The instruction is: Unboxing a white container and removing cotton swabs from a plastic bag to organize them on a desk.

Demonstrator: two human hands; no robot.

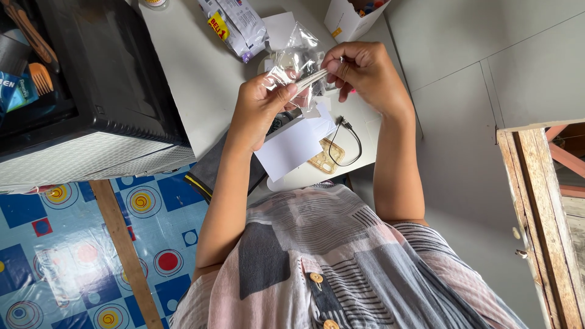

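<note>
Both hands are shown raised above a pale grey table point(201, 91), seen from overhead. The left hand point(259, 113) is closed in a pinch, thumb and fingers clamped on one end of a clear plastic bag point(297, 58). The right hand point(364, 73) is likewise closed, its fingertips point(334, 66) gripping a thin, pale, flat strip point(312, 78) that runs between the two hands at the edge of the bag. Whether the strip is part of the bag or a separate item cannot be told. The bag is thus held in the air between the hands, above the middle of the table, crumpled and partly transparent.

Beneath the hands, a white card point(291, 149) is seen lying on the table, overlapping a dark flat pouch point(210, 170) at the table's near edge. Just beside the card, a tan perforated plate point(326, 157) and a looped black cable point(350, 143) are laid. At the far edge, a printed foil packet point(234, 24) and an open white box point(347, 18) are placed. To the left, a large black case point(91, 91) is set against the table. A blue patterned sheet point(67, 244) covers the floor below it, and a worn wooden frame point(539, 213) stands at the right.
</note>
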